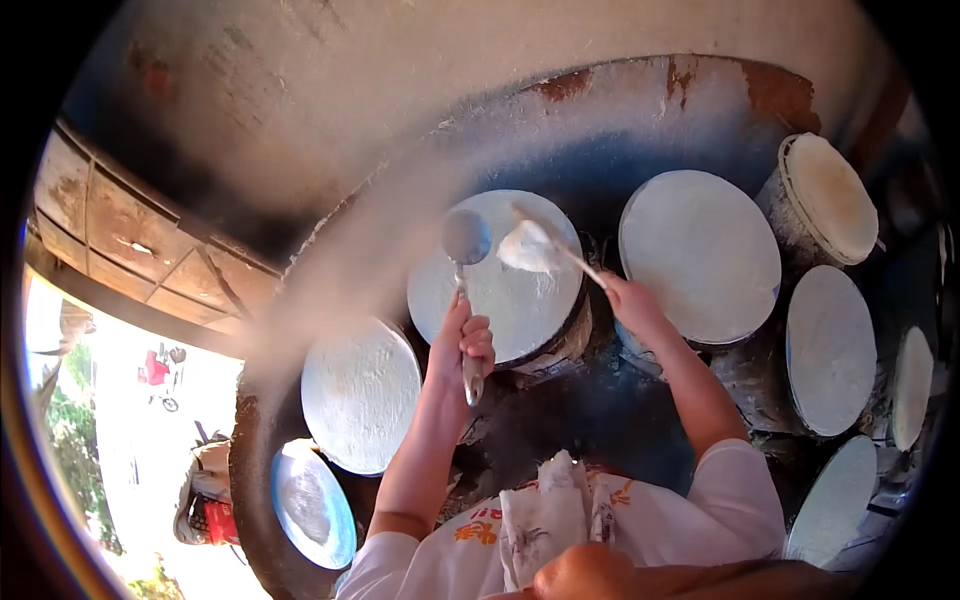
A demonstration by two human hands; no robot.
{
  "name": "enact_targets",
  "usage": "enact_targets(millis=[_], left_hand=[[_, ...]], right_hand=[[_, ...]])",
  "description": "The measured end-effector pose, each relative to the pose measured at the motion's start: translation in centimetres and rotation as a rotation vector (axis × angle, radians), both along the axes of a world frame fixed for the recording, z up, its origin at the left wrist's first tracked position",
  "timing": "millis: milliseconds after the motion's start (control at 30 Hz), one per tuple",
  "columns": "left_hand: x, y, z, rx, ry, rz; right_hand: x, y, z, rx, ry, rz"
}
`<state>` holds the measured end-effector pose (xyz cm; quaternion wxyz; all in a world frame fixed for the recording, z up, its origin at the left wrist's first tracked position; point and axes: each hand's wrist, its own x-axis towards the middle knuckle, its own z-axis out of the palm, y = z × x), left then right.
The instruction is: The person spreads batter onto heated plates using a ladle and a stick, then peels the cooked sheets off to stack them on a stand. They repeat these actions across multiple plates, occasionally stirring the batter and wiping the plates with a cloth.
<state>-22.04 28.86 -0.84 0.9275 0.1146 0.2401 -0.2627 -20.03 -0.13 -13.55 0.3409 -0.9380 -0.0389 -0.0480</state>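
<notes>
My left hand (467, 340) is wrapped round the handle of a ladle (466, 238), whose round bowl is over the left part of a white round top (470, 312). In my right hand (630, 303) is a thin stick (582, 264), pointing up and left across the same top. A white, soft-looking clump (528, 250) shows at the stick's far part, overlapping the top. To the right of that stands another white round top (700, 255); a third white round top (362, 398) lies left of my left forearm.
Several more white round tops (832, 350) stand on the right. A blue-rimmed one (313, 505) is at lower left. A curved wall (660, 85) runs behind, with steam-like haze on the left. A red object (220, 522) sits beyond the lower-left edge.
</notes>
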Motion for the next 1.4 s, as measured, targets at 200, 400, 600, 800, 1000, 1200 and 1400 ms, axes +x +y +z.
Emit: enact_targets(millis=[200,400,600,800,1000,1200,1400], left_hand=[[3.8,-1.2,-2.0,0.117,-0.066,-0.063],[-1.9,-6.5,-4.9,0.414,-0.034,0.268],[-3.9,-5.4,-4.4,-0.765,0.006,0.319],[-13.2,0.6,1.5,-0.921,-0.292,0.375],[-28.2,12.2,5.7,-0.67,-0.469,0.453],[-35.5,30.5,0.8,-0.468,-0.383,0.511],[-35.9,41.2,-10.3,-0.464,-0.198,0.447]], right_hand=[[-2.8,1.2,-0.5,0.112,-0.068,-0.046],[-9.3,8.7,-0.1,0.619,0.449,-0.134],[-5.8,8.0,3.4,0.124,-0.016,0.084],[-7.8,7.2,-3.3,0.308,0.013,0.284],[-16.6,15.0,0.9,0.749,0.498,0.343],[-28.9,40.0,-3.8,0.945,0.558,0.624],[-33.1,50.1,-4.5,0.89,0.603,0.448]])
